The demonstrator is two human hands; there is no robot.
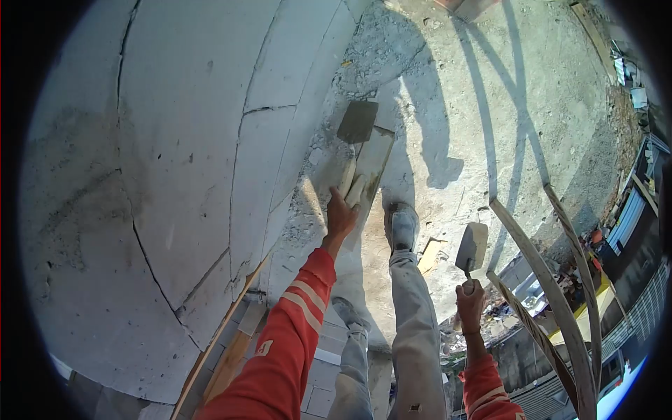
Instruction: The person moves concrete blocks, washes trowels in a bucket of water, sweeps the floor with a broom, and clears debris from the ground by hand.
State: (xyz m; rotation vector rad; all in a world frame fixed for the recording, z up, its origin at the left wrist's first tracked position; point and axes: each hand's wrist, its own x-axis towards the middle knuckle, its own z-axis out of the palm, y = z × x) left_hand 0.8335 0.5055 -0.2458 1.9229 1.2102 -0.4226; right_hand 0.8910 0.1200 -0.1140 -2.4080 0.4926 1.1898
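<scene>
My left hand (341, 215), in a red sleeve with pale stripes, is closed on tools near the middle of the view. A long flat float (374, 155) with a light handle extends from it, and a square grey blade (358, 122) lies just beyond, against the float's far end. How the handles sit in the palm is partly hidden. At the lower right, my right hand (470, 306) is wrapped round the handle of a trowel (472, 247), its blade pointing up and away.
A cracked block wall (182, 140) fills the left side. Dusty rough ground (476, 126) lies ahead, with my legs and shoes (404, 229) below. Bent wooden poles (546, 280) stand at the right, with rubble and sheet metal (628, 217) beyond.
</scene>
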